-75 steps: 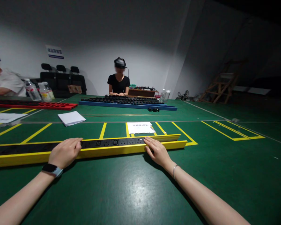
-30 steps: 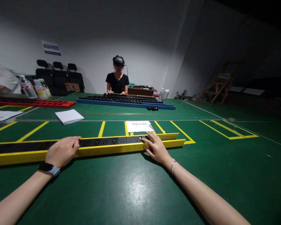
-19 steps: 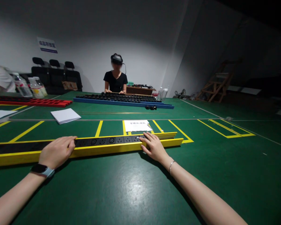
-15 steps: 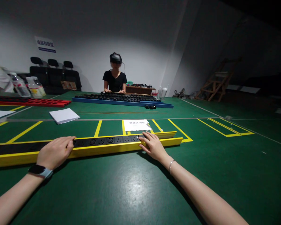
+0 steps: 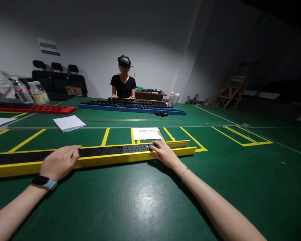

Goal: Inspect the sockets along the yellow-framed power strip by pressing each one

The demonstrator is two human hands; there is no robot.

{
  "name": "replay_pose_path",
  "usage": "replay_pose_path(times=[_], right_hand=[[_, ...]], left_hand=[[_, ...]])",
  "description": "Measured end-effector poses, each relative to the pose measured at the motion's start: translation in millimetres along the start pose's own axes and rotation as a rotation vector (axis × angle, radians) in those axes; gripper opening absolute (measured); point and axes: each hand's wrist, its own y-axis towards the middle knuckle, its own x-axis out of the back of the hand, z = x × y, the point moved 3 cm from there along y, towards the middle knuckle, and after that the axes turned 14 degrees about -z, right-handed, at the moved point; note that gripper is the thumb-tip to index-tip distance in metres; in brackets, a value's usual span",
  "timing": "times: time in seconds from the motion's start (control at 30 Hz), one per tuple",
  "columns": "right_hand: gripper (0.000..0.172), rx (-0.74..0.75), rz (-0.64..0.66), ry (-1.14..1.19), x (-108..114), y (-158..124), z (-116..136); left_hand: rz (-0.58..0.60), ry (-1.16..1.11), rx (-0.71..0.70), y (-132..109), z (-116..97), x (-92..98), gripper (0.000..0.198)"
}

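A long yellow power strip (image 5: 110,161) lies across the table in front of me, a channel-shaped rail with a row of black socket modules (image 5: 108,150) inside it. My left hand (image 5: 60,162), wearing a watch, is wrapped over the rail from above and hides part of the row. Near the rail's right end, my right hand (image 5: 165,154) bends its fingers over the last modules, with the thumb by the front wall. Those fingertips partly cover the end of the row. To the right of them, the channel (image 5: 182,145) shows no modules.
Beyond the rail lie a printed sheet (image 5: 146,134), folded white paper (image 5: 69,123) and thin rods (image 5: 120,120). Farther back are blue rails (image 5: 132,110) with black modules, red rails (image 5: 52,109) and bottles (image 5: 36,92). A person (image 5: 123,83) sits opposite. Yellow tape (image 5: 194,139) marks the green table.
My right hand's fingers have drawn closer together at the end of the module row. My left hand and the rail look nearly unchanged.
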Motion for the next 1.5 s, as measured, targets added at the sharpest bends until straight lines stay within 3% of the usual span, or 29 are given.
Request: replay_pose_path(times=[0.63,0.97,1.5], right_hand=[[0.030,-0.022,-0.051,-0.039,-1.2,-5.0,2.2],[0.030,-0.080,0.019,-0.070,-1.6,-4.9,1.0],[0.032,-0.035,0.051,-0.088,-1.1,-1.1,0.8]], left_hand=[[-0.015,-0.005,-0.010,2.5,-3.8,3.5,0.053],[0.004,0.003,0.012,2.9,-3.1,4.2,0.052],[0.026,-0.031,0.034,1.5,-1.7,1.6,0.052]])
